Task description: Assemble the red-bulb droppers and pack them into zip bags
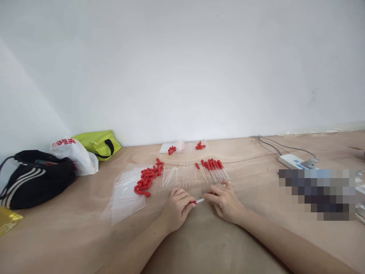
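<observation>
My left hand (178,207) is closed around a red rubber bulb (193,202), its tip showing past the fingers. From it a clear glass dropper tube (200,200) runs to my right hand (224,201), whose fingers pinch the other end. How far the tube sits inside the bulb is hidden. Just beyond my left hand lies a row of bare glass tubes (178,177). A heap of loose red bulbs (146,179) is to the left of that row. Droppers with red bulbs fitted (213,169) lie side by side beyond my right hand.
Clear plastic bags (127,198) lie left of the heap; more bags with bulbs (172,149) are near the wall. A black bag (37,179), white plastic bag (72,156) and green pouch (99,142) stand at left. A power strip (293,161) with cables is at right, near a blurred-out patch.
</observation>
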Tool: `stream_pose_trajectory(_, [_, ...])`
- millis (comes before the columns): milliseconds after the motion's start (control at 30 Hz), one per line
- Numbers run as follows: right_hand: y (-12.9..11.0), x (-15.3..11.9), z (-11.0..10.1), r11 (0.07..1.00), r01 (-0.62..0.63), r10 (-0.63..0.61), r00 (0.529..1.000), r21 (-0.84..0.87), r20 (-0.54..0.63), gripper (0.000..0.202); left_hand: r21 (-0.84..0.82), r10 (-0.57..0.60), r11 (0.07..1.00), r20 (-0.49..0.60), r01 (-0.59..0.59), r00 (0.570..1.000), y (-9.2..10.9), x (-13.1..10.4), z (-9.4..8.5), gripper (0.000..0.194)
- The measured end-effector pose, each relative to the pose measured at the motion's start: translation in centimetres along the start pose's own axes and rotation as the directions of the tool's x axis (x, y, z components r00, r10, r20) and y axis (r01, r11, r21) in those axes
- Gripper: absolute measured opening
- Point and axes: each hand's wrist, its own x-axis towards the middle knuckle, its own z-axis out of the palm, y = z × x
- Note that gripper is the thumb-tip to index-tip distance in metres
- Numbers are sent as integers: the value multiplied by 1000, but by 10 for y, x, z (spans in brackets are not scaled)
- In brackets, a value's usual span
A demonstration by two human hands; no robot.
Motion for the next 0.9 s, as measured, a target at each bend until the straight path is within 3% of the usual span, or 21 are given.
stream_pose_trajectory(167, [-5, 0, 0, 998, 30, -31, 1000, -49, -6, 28, 15, 30, 999, -9, -30, 999, 1, 0, 0, 22])
stream_pose_trajectory(567, [-15, 4, 3, 996, -8, 2, 998, 93, 68, 26, 67, 112, 991, 8, -113, 994, 5, 2, 0, 20])
stream_pose_trajectory(800, [-15, 13, -2, 1000, -1, 2, 995, -10, 99, 23, 65, 26, 998, -19, -25, 999, -3, 2, -2, 17])
stream_pose_trajectory(900, [-9, 17, -2, 997, -70, 74, 992, -45, 101, 23, 61, -69, 995, -110, 76, 991, -6, 1, -2, 19])
